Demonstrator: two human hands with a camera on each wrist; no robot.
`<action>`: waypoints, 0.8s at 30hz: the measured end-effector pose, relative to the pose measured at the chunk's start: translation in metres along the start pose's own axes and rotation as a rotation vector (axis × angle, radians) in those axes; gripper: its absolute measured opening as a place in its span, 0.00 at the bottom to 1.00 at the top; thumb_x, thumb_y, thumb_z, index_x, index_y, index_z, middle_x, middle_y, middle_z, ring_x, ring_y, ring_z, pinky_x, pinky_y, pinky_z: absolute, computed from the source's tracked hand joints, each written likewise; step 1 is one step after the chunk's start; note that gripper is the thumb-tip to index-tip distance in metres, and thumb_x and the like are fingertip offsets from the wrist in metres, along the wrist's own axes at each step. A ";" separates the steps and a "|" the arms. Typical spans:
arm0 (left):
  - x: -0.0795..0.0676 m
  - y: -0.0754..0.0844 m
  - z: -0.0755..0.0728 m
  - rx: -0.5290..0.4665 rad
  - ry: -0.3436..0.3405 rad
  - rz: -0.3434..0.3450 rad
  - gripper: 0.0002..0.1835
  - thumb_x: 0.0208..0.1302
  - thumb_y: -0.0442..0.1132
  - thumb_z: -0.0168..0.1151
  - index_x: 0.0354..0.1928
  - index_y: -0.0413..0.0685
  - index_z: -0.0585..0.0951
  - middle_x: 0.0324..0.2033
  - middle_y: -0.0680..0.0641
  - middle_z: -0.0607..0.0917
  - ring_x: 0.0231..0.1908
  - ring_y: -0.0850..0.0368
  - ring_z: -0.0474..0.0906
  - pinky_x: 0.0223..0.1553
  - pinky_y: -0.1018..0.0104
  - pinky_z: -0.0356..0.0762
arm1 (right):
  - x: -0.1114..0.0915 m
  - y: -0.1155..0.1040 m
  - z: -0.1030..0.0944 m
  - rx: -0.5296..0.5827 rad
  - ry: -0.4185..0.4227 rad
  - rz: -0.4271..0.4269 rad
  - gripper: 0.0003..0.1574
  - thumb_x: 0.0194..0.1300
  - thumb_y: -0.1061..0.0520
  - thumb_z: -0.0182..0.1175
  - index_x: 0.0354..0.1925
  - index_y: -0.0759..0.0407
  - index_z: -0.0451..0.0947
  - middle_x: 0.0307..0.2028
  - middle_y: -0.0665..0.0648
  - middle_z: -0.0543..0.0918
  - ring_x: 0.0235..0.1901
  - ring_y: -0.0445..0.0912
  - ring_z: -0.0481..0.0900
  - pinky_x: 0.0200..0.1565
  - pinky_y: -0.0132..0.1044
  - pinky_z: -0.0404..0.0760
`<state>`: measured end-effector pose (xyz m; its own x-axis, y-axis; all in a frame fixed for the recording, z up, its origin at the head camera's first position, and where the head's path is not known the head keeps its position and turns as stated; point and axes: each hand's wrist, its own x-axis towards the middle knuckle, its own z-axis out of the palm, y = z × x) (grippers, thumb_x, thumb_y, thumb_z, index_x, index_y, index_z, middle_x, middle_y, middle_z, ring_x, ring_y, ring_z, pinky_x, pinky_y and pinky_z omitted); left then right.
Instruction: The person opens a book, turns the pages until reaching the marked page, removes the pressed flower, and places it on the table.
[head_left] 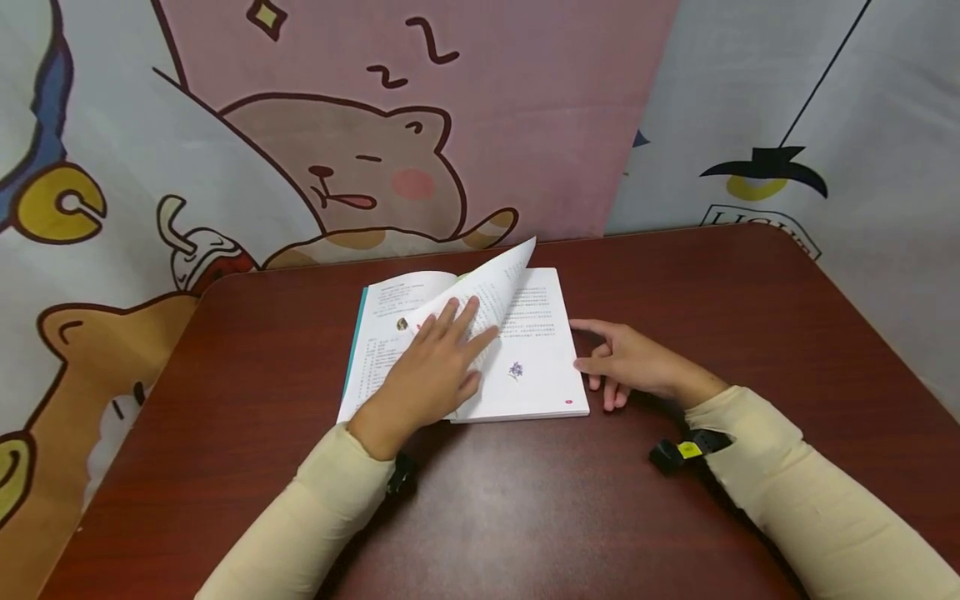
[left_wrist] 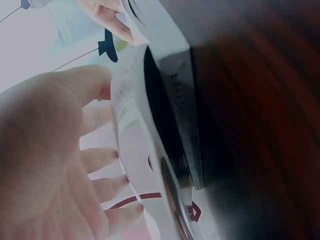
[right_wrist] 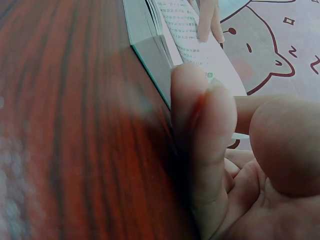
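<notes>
An open book (head_left: 525, 392) with a teal cover edge lies on the table, its right page bearing a small purple flower drawing. One leaf (head_left: 498, 279) stands lifted and bowed across the middle, its corner pointing up and back. My left hand (head_left: 435, 367) lies over this leaf with fingers spread and fairly straight; in the left wrist view, its fingertips (left_wrist: 117, 182) touch the paper. At the book's right edge is my right hand (head_left: 633, 362), index finger and thumb reaching to the page edge, the other fingers loosely bent below. The right wrist view shows its fingers beside the page block.
The dark red wooden table (head_left: 255, 350) surrounds the book. Behind it hangs a cloth (head_left: 570, 108) printed with cartoon animals, meeting the table's back edge. A black wrist strap device (head_left: 678, 452) sits under the right sleeve, near the tabletop.
</notes>
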<state>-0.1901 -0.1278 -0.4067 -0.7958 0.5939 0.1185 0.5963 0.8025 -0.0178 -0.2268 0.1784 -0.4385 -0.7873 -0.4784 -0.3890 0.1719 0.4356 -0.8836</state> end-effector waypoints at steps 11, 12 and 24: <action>-0.001 -0.006 0.000 -0.017 -0.056 -0.095 0.32 0.71 0.46 0.55 0.76 0.57 0.63 0.78 0.41 0.54 0.78 0.39 0.50 0.70 0.36 0.59 | 0.001 0.001 0.000 -0.016 0.006 -0.001 0.48 0.71 0.57 0.60 0.79 0.53 0.46 0.25 0.60 0.78 0.14 0.48 0.82 0.19 0.43 0.82; -0.001 -0.006 -0.001 -0.016 -0.057 -0.099 0.32 0.71 0.46 0.54 0.76 0.57 0.63 0.78 0.40 0.54 0.78 0.39 0.50 0.70 0.36 0.59 | 0.002 0.001 0.000 -0.017 0.004 -0.003 0.48 0.71 0.57 0.60 0.79 0.53 0.45 0.25 0.60 0.78 0.14 0.48 0.82 0.19 0.43 0.82; -0.004 -0.008 -0.001 -0.041 -0.059 -0.100 0.30 0.72 0.45 0.53 0.75 0.55 0.65 0.78 0.39 0.55 0.76 0.34 0.50 0.70 0.37 0.60 | 0.001 0.002 0.000 0.004 -0.006 0.001 0.48 0.71 0.57 0.60 0.79 0.53 0.46 0.25 0.61 0.78 0.14 0.49 0.82 0.19 0.42 0.82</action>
<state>-0.1917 -0.1367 -0.4060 -0.8557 0.5141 0.0590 0.5163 0.8558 0.0324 -0.2272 0.1788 -0.4405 -0.7834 -0.4828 -0.3914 0.1753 0.4326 -0.8844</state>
